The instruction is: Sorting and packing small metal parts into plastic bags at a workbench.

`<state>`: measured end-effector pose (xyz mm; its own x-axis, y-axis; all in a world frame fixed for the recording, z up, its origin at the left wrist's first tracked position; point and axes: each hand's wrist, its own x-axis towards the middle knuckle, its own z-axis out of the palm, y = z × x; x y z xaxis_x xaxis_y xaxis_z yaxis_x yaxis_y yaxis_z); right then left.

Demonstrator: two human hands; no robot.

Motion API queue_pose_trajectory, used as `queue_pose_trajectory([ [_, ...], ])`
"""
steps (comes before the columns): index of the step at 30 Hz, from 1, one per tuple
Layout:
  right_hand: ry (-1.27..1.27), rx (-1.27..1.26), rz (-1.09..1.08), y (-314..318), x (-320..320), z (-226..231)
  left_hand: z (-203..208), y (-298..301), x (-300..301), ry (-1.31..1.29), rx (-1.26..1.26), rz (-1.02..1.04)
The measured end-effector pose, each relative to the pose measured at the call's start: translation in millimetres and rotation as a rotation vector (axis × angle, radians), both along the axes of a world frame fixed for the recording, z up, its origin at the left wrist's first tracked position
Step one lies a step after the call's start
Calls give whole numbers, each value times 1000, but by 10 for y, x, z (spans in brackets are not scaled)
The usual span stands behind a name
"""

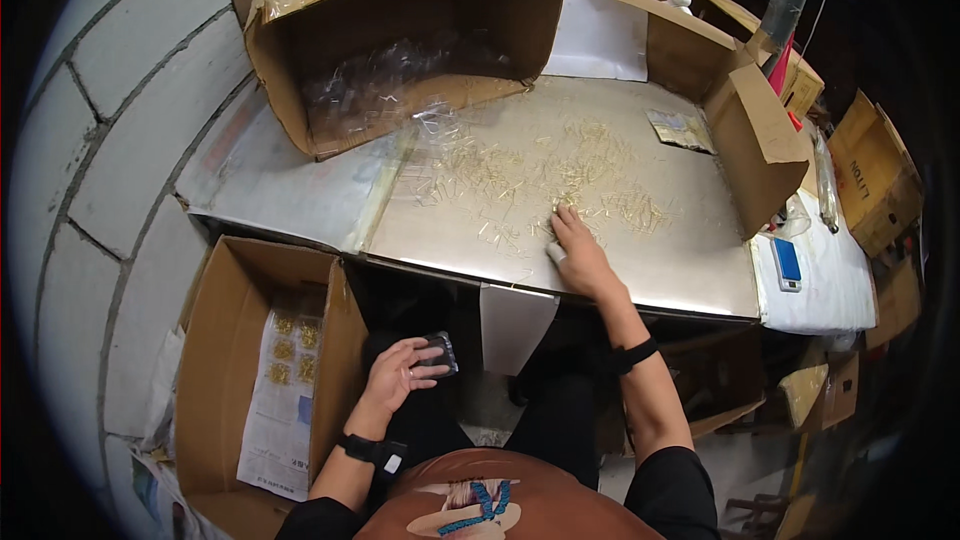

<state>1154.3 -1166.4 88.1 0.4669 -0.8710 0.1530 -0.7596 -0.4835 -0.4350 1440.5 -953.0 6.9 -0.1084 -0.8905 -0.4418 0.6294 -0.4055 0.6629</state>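
My left hand (402, 375), above my lap, holds a small clear plastic box (438, 352) by its side. My right hand (580, 258) reaches over the near part of the metal tabletop (660, 270). Its fingers are stretched out, with the thumb apart. The fingertips touch the near edge of a scattered heap of small gold wire pieces (575, 175), which look like thin pins or hooks. More of these pieces (475, 165) spread to the left, and a few single ones lie toward the front edge.
A large cardboard box (285, 70) on its side holds clear plastic boxes (370, 85). Low at left, an open carton (215, 370) contains newspaper (275, 440) and several gold-filled packs (282, 350). Cardboard walls (765, 140) edge the right side, near a blue scale (787, 262). A block wall stands at left.
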Motion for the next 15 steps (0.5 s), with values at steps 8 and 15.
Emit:
queue_pose_trajectory([
  [8,-55,-248,-168,385,160,-141,-600,-145,-702,-181,118,-297],
  [15,-60,-113,-65,1250,564,246,-383,-221,-945,58,40,-237],
])
